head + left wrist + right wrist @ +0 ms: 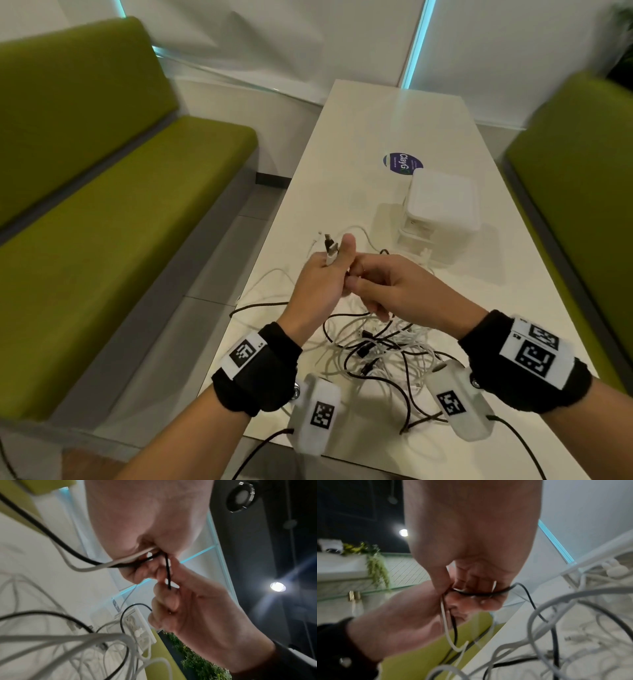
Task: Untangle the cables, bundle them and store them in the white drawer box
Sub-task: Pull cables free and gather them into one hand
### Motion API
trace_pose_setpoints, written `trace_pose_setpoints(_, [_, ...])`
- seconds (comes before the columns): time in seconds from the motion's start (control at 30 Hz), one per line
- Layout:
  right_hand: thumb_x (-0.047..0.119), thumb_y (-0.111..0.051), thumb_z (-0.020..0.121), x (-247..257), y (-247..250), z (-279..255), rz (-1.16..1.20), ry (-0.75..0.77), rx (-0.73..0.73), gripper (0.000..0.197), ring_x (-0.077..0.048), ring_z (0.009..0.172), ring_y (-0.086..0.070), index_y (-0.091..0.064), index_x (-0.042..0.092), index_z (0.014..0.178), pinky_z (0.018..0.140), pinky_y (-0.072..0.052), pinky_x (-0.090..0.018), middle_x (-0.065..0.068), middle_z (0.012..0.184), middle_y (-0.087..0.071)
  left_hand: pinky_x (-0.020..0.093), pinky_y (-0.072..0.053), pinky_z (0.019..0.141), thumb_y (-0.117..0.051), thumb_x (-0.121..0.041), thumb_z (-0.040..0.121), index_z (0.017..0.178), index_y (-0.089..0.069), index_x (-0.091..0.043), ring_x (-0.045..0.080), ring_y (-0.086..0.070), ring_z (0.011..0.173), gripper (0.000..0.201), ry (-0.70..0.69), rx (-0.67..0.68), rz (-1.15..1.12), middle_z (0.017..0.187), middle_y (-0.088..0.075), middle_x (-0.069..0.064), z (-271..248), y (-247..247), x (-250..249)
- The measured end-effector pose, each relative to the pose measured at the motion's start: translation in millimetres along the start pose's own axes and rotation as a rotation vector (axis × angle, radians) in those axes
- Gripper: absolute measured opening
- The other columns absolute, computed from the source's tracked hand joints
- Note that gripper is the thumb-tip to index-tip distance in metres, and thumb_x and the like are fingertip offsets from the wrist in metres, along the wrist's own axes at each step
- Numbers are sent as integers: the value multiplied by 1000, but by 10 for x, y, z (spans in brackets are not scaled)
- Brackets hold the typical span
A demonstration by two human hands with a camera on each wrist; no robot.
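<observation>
A tangle of black and white cables (376, 349) lies on the white table (387, 123) in front of me. Above it, my left hand (334, 260) grips a white and a black cable, and their plug ends (329, 245) stick up past the thumb. My right hand (359, 281) touches the left one and pinches the black cable (481, 594), which loops across its curled fingers. In the left wrist view both strands (106, 564) run out of my left hand (150, 561) down to the pile. The white drawer box (442, 205) stands behind, its lowest drawer (416, 241) pulled out a little.
A round blue sticker (403, 163) lies on the table beyond the box. Green benches (130, 205) flank the table on both sides. Some cable loops hang over the table's left edge (260, 284). Leads from my wrist cameras trail off the near edge.
</observation>
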State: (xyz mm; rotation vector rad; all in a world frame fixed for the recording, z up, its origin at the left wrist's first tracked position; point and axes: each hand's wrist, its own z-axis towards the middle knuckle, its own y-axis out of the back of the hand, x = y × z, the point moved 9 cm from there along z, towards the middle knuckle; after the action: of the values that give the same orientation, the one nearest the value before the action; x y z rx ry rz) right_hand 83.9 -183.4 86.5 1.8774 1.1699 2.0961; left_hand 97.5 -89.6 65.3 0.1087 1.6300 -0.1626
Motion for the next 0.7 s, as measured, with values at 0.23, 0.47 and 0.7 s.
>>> trace_pose_setpoints(0.23, [53,-51,95,-204,216,15,-512,-80,-135,56,-15,42,-36,-43,17,53,49,-29,-32,2,43,-39,35,-52,86,-20,-48,104,63,-69,-16,21,-69,80,71,-221,-92,-246,71,-71,5,96,383,-393])
trace_pose_setpoints(0.47, [39,-67,90,-464,491,-21,-26,-260,-179,53,-23,50,-52,-54,-7,68,54,-41,-23,-6,45,-45,22,-24,40,-23,-55,102,55,-36,-14,11,-19,38,63,-231,-74,-480,46,-25,-5,130,738,-647])
trace_pose_setpoints(0.7, [22,-67,89,-230,425,129,-29,-212,-213,46,-18,46,-33,-42,6,54,51,-28,-29,2,49,-28,36,-55,83,-47,-47,97,95,-63,-60,10,-66,95,20,-387,88,516,111,-71,1,9,29,-475])
